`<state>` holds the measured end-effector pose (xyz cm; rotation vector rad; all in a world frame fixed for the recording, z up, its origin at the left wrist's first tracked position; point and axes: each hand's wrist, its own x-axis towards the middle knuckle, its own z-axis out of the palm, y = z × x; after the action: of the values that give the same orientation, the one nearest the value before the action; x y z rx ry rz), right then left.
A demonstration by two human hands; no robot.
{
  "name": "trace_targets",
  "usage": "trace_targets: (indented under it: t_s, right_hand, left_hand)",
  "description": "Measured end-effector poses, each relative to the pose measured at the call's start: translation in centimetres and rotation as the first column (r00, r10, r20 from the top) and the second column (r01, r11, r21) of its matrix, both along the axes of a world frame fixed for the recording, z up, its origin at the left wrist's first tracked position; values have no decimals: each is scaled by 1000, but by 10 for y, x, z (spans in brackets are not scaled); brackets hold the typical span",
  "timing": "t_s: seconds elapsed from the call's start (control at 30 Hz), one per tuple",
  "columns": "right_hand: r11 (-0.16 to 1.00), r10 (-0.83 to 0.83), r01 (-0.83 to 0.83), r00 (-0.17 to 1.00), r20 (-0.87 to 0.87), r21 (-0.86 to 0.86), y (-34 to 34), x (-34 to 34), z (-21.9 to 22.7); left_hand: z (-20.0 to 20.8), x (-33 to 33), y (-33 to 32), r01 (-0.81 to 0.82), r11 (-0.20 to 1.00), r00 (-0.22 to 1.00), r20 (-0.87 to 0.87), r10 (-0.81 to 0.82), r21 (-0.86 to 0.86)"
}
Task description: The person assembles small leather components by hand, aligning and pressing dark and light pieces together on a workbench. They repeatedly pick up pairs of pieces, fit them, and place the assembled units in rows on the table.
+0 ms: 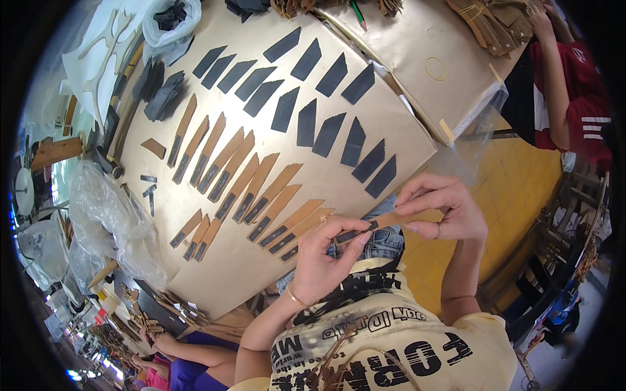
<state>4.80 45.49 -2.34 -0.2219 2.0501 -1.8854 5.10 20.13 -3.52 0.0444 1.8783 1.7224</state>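
Observation:
My left hand point(327, 254) pinches the dark end of a brown leather-like strip point(388, 219) between thumb and fingers. At the strip's other end, my right hand point(447, 207) grips it with thumb and fingertips. The strip is held over my lap, just off the table's near edge. A small black patch point(355, 234) shows at the left hand's fingertips. Close to that hand, similar brown strips point(280, 202), each with a black patch near one end, lie in a slanting row. Beyond them are rows of black slant-ended pieces point(284, 109).
The table point(228, 280) is covered in tan paper. Small black bits point(150, 189), a crumpled plastic sheet point(114, 221) and a bag of black scraps point(171, 19) lie along the left. A rubber band point(435, 68) and a green pencil point(358, 15) are farther off. A co-worker's arm point(554, 91) is at right.

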Motion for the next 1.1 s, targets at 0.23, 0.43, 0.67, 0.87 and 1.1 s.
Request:
trace_targets:
  t_s: [0.23,0.43,0.67,0.87,1.1]
  right_hand:
    - [996,-17,13,999,40,83,-2,5,2]
    - [983,-25,33,999,-42,183,-3,3,4]
    - [969,-52,71,995,-85,238,-8,0,5]
    - [970,-139,150,988,-71,189,-8,0,3]
    - [914,-397,406,890,227,4,-17,-6,-3]
  left_hand:
    - [3,-3,8,11,986,930,-360,-72,-168]
    - [-3,-4,8,-45,965,811,-574,-115,-258]
    - [-1,-3,5,-34,963,856,-505,-109,-266]
    - [5,-1,7,-11,959,931,-352,-94,-283]
    - [3,-6,20,-77,979,976,-216,35,-187]
